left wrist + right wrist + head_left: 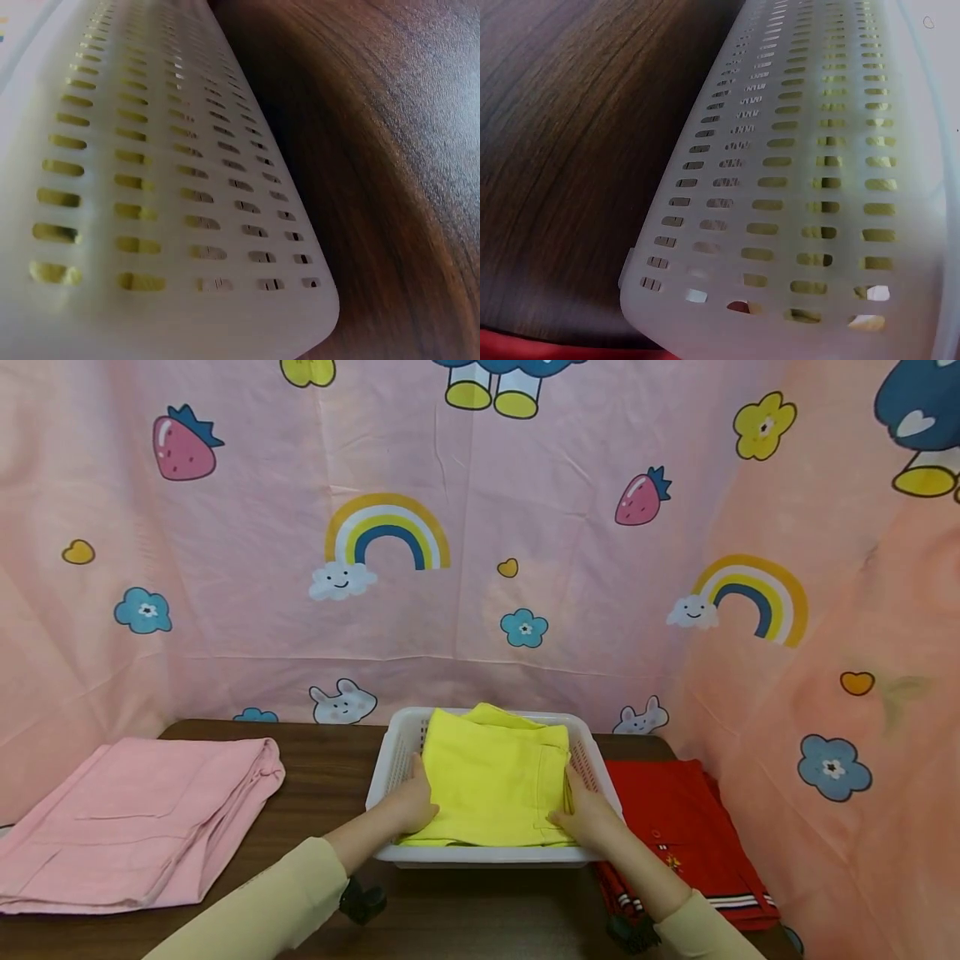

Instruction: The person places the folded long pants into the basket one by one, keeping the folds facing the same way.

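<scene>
A folded yellow garment (495, 777) with stitched seams lies inside a white perforated plastic basket (495, 855). My left hand (414, 800) holds the garment's left side, the thumb over its top face and the other fingers along the edge. At the opposite side my right hand (588, 814) grips it the same way, its thumb on top near the front corner. Fingertips of both hands are partly hidden between cloth and basket wall. Yellow cloth shows through the slots of the basket's front wall (157, 225) in the left wrist view, and likewise in the right wrist view.
A folded pink garment (135, 818) lies on the dark wooden table (322, 777) at the left. Red folded clothing (675, 827) with striped trim lies right of the basket, under my right forearm. A patterned pink cloth (480, 610) hangs behind and along both sides.
</scene>
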{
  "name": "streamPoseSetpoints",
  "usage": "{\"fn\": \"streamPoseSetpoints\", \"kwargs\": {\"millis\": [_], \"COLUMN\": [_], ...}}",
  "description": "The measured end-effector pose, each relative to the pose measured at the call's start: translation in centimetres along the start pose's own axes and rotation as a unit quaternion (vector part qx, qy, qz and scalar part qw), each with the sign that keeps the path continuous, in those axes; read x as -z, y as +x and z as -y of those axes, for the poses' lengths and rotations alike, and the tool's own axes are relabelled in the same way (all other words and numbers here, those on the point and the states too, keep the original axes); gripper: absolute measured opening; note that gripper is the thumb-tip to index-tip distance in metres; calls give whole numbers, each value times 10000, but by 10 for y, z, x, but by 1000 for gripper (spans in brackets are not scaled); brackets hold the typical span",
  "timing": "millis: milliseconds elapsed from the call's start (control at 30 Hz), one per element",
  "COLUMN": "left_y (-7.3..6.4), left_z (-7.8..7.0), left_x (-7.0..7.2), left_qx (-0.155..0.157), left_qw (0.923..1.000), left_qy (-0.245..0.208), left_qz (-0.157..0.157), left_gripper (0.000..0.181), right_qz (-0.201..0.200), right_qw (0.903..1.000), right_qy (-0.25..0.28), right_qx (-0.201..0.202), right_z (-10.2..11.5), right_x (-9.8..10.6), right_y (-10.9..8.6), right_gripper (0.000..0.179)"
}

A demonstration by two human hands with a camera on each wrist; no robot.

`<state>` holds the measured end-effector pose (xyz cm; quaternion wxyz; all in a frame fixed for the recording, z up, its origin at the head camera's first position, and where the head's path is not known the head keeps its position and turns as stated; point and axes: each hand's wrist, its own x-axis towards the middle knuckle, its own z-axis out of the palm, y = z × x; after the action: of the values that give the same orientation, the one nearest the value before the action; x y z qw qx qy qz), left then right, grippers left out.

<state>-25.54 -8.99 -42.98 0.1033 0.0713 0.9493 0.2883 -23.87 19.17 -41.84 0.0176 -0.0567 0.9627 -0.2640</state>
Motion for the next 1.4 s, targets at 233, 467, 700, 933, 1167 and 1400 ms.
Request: {"fn": "streamPoseSetpoints", "kwargs": {"millis": [233, 467, 700, 933, 1167, 1400], "left_y": [0, 1, -1, -14, -25, -24], "left_z": [0, 0, 2, 0, -6, -10], "left_x": [-2, -4, -4, 4, 22, 19], "left_qx": [121, 89, -393, -735, -1005, -736], "left_qw": [9993, 9992, 9985, 9932, 9824, 9771], "left_qy": [5, 0, 329, 645, 872, 1398], "left_qz": [347, 394, 184, 635, 1308, 1427], "left_gripper": [92, 99, 96, 91, 84, 89], "right_qz": [310, 590, 710, 464, 722, 1474], "right_qw": [9994, 9981, 9974, 9987, 9903, 9846], "right_qy": [163, 158, -114, -67, 49, -120], "right_qx": [-58, -99, 7, 196, 1187, 936], "right_z": [1, 0, 1, 0, -5, -2], "right_x": [0, 1, 0, -2, 9, 13], "right_y": [-1, -2, 0, -2, -6, -5], "right_gripper": [88, 93, 89, 87, 77, 79]}}
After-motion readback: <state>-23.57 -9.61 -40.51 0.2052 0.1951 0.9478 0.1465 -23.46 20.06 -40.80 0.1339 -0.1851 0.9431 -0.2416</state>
